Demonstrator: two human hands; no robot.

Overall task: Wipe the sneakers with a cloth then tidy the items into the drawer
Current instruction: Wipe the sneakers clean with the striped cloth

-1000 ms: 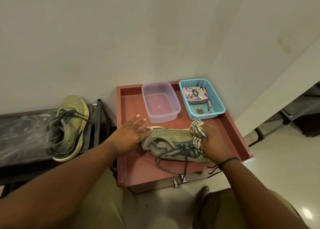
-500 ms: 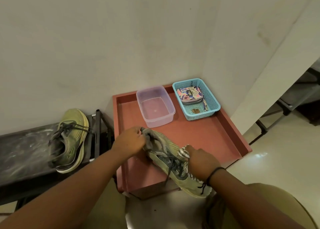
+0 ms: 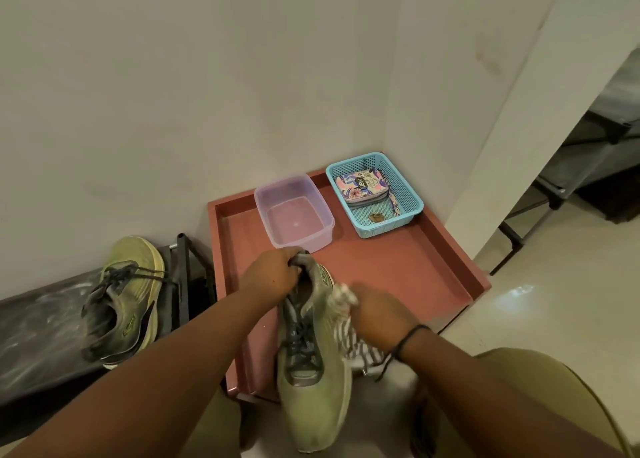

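L hand [image 3: 273, 274] grips heel collar of green sneaker [image 3: 313, 374], toe toward person, held over front edge of red tray [image 3: 398, 267]. R hand [image 3: 377, 313] bunches striped cloth [image 3: 353, 345] vs shoe's side. Sneaker prob light, soft upper; stiff heel = best hold. Cloth limp.
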